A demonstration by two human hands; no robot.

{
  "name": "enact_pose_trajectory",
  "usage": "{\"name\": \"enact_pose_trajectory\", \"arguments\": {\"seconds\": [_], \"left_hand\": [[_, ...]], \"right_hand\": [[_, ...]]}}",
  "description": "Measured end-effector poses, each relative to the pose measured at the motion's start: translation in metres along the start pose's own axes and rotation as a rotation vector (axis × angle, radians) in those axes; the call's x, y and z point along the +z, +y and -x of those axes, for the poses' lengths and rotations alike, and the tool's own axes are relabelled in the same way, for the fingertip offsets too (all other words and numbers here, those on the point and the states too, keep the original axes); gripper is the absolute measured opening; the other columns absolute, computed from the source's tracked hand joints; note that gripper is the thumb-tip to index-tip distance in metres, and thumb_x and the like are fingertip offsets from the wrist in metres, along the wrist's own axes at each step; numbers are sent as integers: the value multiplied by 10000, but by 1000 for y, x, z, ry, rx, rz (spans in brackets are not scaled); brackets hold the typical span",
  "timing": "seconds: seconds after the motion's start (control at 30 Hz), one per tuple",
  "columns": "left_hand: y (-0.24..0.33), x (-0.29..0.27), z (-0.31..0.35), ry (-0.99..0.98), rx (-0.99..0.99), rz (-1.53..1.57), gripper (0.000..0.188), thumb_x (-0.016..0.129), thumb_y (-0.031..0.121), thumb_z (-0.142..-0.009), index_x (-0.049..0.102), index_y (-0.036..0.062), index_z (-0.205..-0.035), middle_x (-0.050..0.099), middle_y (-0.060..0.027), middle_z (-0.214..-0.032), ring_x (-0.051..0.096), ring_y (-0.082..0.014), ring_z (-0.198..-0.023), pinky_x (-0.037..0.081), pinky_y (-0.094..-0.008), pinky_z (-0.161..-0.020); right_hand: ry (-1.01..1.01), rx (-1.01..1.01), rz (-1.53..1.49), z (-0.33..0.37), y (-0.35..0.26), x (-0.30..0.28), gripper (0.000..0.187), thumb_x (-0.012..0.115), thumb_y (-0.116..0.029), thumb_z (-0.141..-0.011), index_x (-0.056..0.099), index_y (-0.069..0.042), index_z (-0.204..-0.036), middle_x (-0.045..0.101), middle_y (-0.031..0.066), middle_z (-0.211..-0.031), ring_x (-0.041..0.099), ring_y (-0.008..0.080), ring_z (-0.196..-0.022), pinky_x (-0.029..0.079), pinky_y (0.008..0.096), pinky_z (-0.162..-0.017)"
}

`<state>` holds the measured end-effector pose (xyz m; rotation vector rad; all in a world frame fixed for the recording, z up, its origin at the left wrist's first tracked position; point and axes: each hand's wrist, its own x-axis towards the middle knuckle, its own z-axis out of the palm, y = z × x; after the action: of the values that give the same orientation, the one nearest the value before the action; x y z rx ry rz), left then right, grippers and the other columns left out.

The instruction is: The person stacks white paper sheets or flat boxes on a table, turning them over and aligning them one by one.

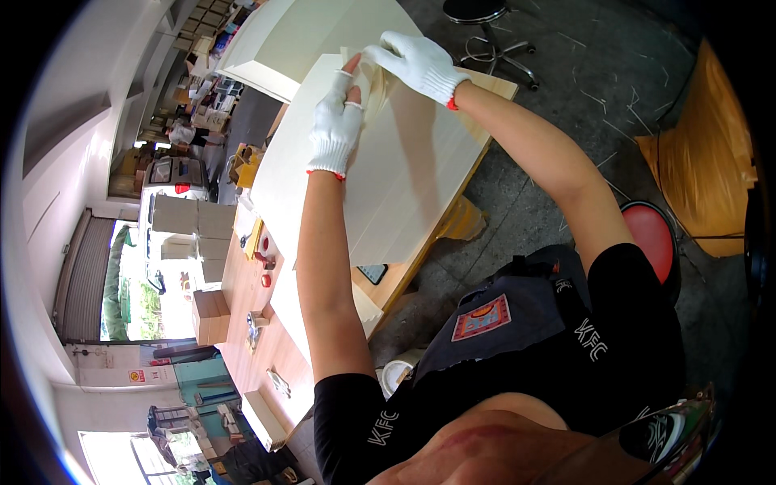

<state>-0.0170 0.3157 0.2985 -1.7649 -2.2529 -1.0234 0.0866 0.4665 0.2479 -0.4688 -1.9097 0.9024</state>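
My left hand (335, 121), in a white glove with bare thumb and index tips, lies on a large pale sheet (404, 162) with its fingers stretched forward. My right hand (416, 66), in a white glove with a red cuff edge, reaches in from the right over the far part of the same sheet. Its fingers are apart and point left, close to my left fingertips. A narrow, slightly creased pale strip (373, 85) runs between the two hands. Whether my right fingertips touch it I cannot tell.
A pale stack of sheets (323, 40) stands beyond. On the wooden table (236, 327) at left are a phone (373, 273), small red items and a long box (263, 420). A wheeled stool (477, 11), a red stool (649, 242) and brown wrapping (703, 162) stand around.
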Motion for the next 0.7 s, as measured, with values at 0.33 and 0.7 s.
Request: {"name": "enact_pose_trajectory", "arguments": {"seconds": [0.33,0.7], "left_hand": [[-8,4,-3,-138,-100,40,261,597,177,-951,643,99,-1196,704,-122,-1059,621,-155,-854,496,-284,-807],[9,-6,3,-33,-26,-71,293,461,208,-1009,637,195,-1244,636,-102,-829,574,-190,-714,480,-335,-700]], "right_hand": [[7,7,8,-1,3,1,460,543,-493,-950,573,-39,-879,565,180,-719,556,377,-693,415,453,-643],[-277,-431,678,-14,7,-44,400,496,-488,-948,622,-112,-899,655,148,-723,659,345,-701,510,472,-639]]}}
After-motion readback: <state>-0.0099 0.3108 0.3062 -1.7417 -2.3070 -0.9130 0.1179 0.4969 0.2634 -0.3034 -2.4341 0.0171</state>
